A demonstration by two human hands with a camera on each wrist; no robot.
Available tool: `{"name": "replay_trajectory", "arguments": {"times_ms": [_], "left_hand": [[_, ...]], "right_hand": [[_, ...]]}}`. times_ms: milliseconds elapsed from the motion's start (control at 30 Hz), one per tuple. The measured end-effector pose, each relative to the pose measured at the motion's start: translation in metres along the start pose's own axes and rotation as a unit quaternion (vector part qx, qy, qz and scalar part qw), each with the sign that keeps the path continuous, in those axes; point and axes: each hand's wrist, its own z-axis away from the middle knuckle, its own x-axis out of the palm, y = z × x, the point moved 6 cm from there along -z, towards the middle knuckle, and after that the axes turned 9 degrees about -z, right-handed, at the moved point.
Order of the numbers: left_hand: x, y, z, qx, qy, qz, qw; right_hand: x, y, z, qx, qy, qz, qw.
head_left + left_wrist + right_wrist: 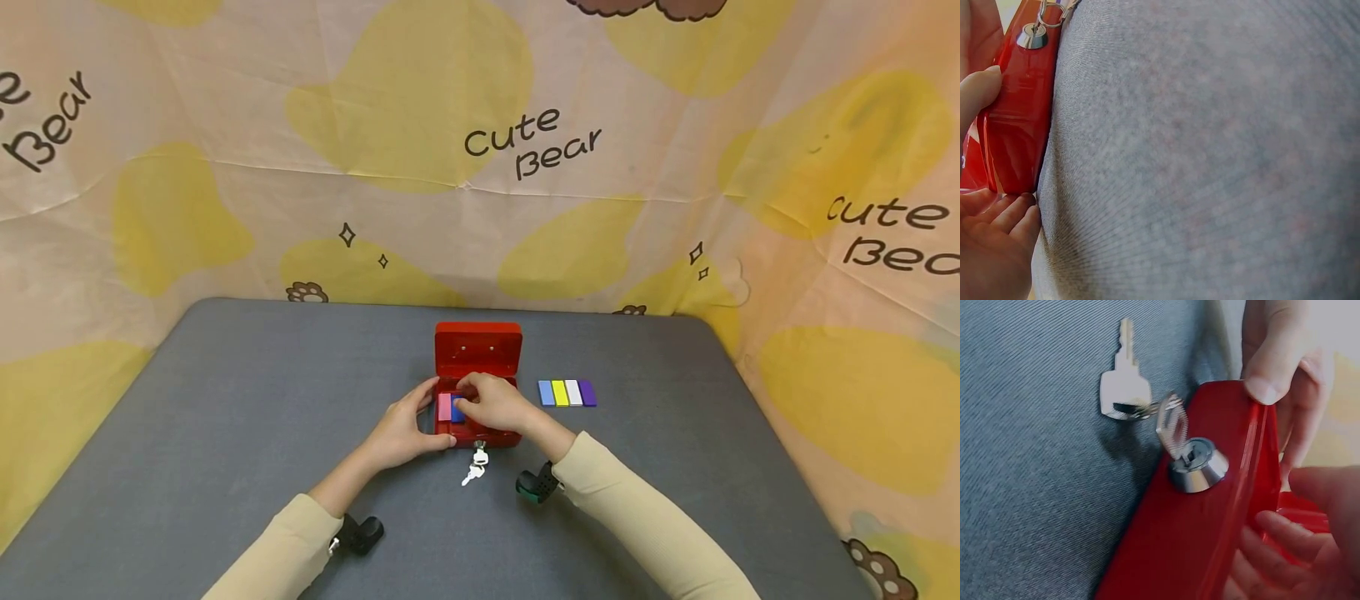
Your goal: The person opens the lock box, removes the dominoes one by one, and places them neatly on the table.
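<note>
A red metal cash box (477, 346) stands with its lid raised, keys (475, 473) hanging from the front lock (1197, 465). My left hand (401, 427) grips its left side, thumb on the front rim and fingers along the side. Inside lie a pink flat piece (445, 407) and a blue flat piece (457, 410). Over the box opening, my right hand (495, 404) reaches in beside the blue piece. Its thumb and index finger (1294, 534) stand apart in the right wrist view, with no piece visible between them. It covers much of the interior.
Right of the box, light blue (546, 393), yellow (560, 393), white (573, 393) and purple (588, 393) flat pieces lie in a row. The grey tabletop (262, 417) meets a patterned cloth (405, 108) behind.
</note>
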Motion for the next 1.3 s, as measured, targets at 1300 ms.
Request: {"name": "replay_trajectory", "arguments": {"times_ms": [1300], "left_hand": [[-0.001,-0.002,0.000,0.003,0.004,-0.011,0.9999]], "right_hand": [[0.023,-0.010,-0.010,-0.101,0.047,0.285,0.952]]}}
